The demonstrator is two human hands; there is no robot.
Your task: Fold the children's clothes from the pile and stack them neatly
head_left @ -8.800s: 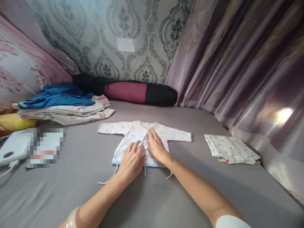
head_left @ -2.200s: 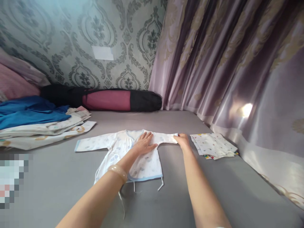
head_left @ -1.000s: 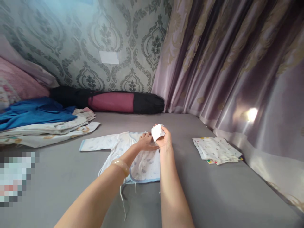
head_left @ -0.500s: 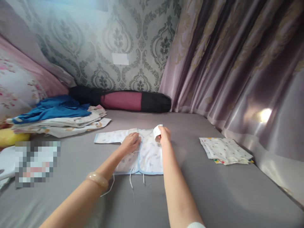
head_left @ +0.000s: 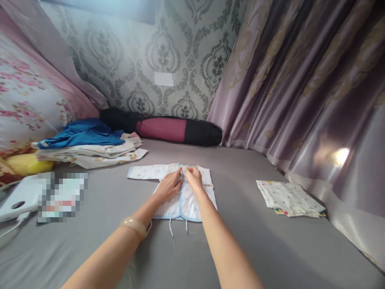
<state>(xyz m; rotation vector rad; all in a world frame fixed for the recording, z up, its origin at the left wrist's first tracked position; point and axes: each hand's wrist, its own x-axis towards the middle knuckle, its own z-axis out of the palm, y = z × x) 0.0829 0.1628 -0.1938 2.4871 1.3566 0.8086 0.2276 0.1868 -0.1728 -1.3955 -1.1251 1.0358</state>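
A small white baby shirt with light blue trim and a faint print lies on the grey sheet, its tie strings trailing from the lower edge. Its left sleeve stretches straight out to the side. The right sleeve is folded inward across the chest. My left hand lies on the upper front with its fingers stretched. Close beside it, my right hand pinches the end of the folded sleeve near the collar; the cuff itself is hidden by the fingers.
Folded clothes with a blue garment on top are piled at the back left. A white device with a cable lies at left, beside a pixelated item. Folded printed cloth lies at right. A long black-and-maroon bag runs along the wall.
My right hand has moved left and brought the sleeve inward over the shirt's chest. My left hand stays on the shirt front. The view has shifted slightly.
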